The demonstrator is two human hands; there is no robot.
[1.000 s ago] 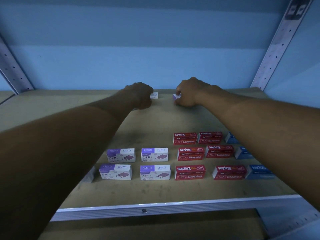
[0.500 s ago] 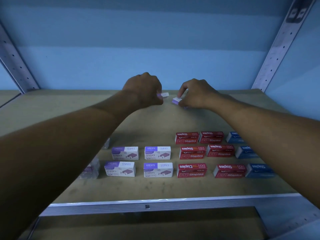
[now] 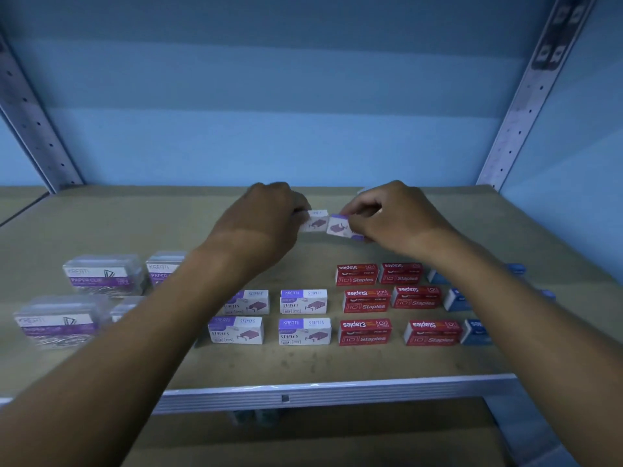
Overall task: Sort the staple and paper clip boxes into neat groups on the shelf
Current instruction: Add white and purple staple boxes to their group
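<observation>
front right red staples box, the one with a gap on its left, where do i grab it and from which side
Probably from above, pinching the two short ends of the front right red staples box. It lies flat and long, with a clear gap toward the red box on its left. On its right the blue box sits close, so that fingertip has little room. Both hands are busy now.

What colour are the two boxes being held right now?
White with purple trim: one in the left hand, one in the right hand, head view.
</observation>
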